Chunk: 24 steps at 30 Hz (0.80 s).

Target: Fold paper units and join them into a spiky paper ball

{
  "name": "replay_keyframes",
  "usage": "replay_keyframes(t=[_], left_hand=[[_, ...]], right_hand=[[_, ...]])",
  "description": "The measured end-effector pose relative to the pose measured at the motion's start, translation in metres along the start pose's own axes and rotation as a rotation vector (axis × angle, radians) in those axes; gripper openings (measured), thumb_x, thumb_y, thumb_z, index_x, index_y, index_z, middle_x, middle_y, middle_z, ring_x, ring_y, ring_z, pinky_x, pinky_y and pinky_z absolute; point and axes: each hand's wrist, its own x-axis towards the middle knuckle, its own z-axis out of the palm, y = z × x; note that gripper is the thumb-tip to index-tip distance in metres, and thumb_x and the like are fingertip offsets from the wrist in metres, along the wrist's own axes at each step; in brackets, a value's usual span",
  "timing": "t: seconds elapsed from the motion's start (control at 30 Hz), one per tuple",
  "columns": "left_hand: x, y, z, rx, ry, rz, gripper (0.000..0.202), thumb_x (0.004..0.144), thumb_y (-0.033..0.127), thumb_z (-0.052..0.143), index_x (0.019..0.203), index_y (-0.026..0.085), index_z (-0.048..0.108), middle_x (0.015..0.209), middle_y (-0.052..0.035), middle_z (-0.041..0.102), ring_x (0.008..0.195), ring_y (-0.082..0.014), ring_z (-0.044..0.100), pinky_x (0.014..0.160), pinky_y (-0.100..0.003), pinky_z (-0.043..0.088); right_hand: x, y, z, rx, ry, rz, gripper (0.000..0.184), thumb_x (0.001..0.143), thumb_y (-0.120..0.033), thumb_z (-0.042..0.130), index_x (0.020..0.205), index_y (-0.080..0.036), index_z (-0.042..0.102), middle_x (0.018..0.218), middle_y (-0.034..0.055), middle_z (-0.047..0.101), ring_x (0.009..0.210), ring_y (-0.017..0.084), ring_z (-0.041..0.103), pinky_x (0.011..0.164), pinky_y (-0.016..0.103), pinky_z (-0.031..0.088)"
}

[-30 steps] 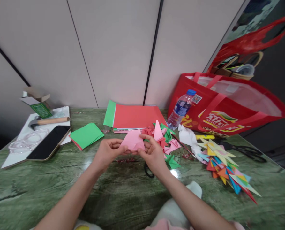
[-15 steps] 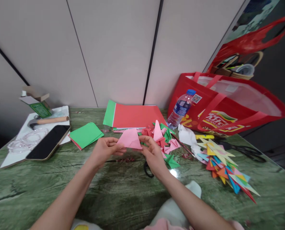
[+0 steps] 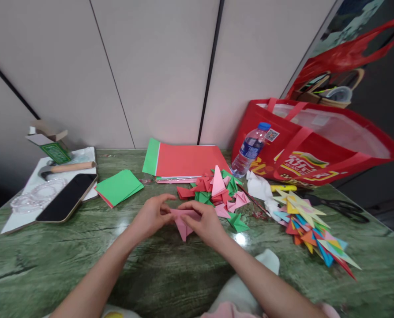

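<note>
From the head view, the pink paper was between my hands, nearer me than the red sheet, with one point aimed towards me; I judged it part-folded. My right hand had thumb and fingers clamped on it. My left hand had its thumb at the paper's edge and its index finger lifted apart; whether the rest pinched it, I could not tell. Folded pieces lay heaped by the red sheet's near right corner, seemingly finished, while the green sheets, left of it and nearer me, lay flat, their folding apparently not begun.
</note>
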Motion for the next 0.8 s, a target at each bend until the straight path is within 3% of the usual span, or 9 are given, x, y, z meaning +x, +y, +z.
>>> replay_keyframes(t=[0.1, 0.2, 0.33, 0.57, 0.8], left_hand=[[0.001, 0.006, 0.003, -0.095, 0.067, 0.024, 0.04, 0.061, 0.025, 0.067, 0.099, 0.014, 0.058, 0.055, 0.0027, 0.061, 0.053, -0.0142, 0.057, 0.056, -0.025, 0.046], [0.0, 0.011, 0.008, -0.127, 0.093, 0.022, 0.026, 0.063, 0.032, 0.067, 0.081, 0.013, 0.062, 0.061, -0.0007, 0.062, 0.057, -0.013, 0.056, 0.056, -0.023, 0.043], [-0.001, 0.011, 0.015, -0.096, 0.046, 0.037, 0.027, 0.068, 0.039, 0.062, 0.063, 0.012, 0.063, 0.059, -0.0004, 0.059, 0.055, -0.0109, 0.05, 0.051, -0.02, 0.036], [-0.002, 0.009, 0.014, 0.038, -0.045, 0.037, 0.03, 0.069, 0.039, 0.06, 0.056, 0.012, 0.059, 0.048, 0.0034, 0.044, 0.047, -0.0074, 0.033, 0.043, -0.019, 0.022], [-0.001, 0.006, 0.016, 0.016, -0.153, 0.036, 0.03, 0.071, 0.04, 0.057, 0.058, 0.013, 0.053, 0.05, 0.0057, 0.038, 0.047, -0.0061, 0.029, 0.043, -0.019, 0.019]], right_hand=[[0.002, 0.005, 0.0, 0.109, 0.059, 0.045, 0.015, 0.069, -0.018, 0.061, 0.083, -0.017, 0.065, 0.083, 0.0044, 0.069, 0.077, 0.018, 0.064, 0.071, 0.031, 0.05], [0.004, 0.008, 0.0, 0.217, 0.09, 0.087, 0.014, 0.069, -0.022, 0.061, 0.082, -0.016, 0.063, 0.081, 0.0044, 0.067, 0.072, 0.017, 0.063, 0.065, 0.028, 0.05], [0.005, 0.007, 0.0, 0.25, 0.129, 0.098, 0.014, 0.071, -0.025, 0.062, 0.081, -0.016, 0.062, 0.078, 0.0037, 0.066, 0.069, 0.016, 0.061, 0.063, 0.027, 0.049], [0.005, 0.003, -0.001, 0.195, 0.141, 0.087, 0.015, 0.074, -0.031, 0.059, 0.076, -0.017, 0.062, 0.076, 0.003, 0.065, 0.071, 0.016, 0.059, 0.064, 0.026, 0.046], [0.005, 0.001, -0.002, 0.214, 0.147, 0.125, 0.02, 0.073, -0.035, 0.06, 0.065, -0.017, 0.057, 0.062, -0.0016, 0.057, 0.058, 0.012, 0.051, 0.057, 0.023, 0.041]])
